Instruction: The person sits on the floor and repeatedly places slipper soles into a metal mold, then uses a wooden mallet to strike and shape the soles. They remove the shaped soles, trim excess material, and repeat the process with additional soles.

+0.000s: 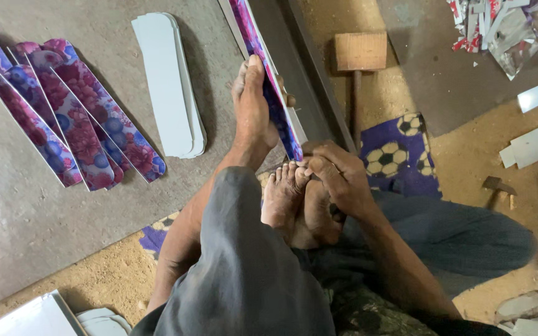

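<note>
Head view: floral strip (pixel 268 87) standing on edge against metal rail (pixel 309 81), running away from the person. Left hand (pixel 253 102) lying flat along strip's far part, palm pressing its side, fingers extended. Right hand (pixel 337 174) pinching the near end, fingers curled. Bare feet (pixel 294 205) sitting just below. Gray board (pixel 26 211) w/ floral stack (pixel 70 112) + white blanks (pixel 169 81); mallet (pixel 359 59) on dirt floor.

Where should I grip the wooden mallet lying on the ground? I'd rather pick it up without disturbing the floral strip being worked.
Probably by the thin handle of the wooden mallet, coming from the right side. The handle runs toward the person, lies flat on bare dirt, and its right side is open, while the grey metal rail and the floral strip lie to its left.
</note>
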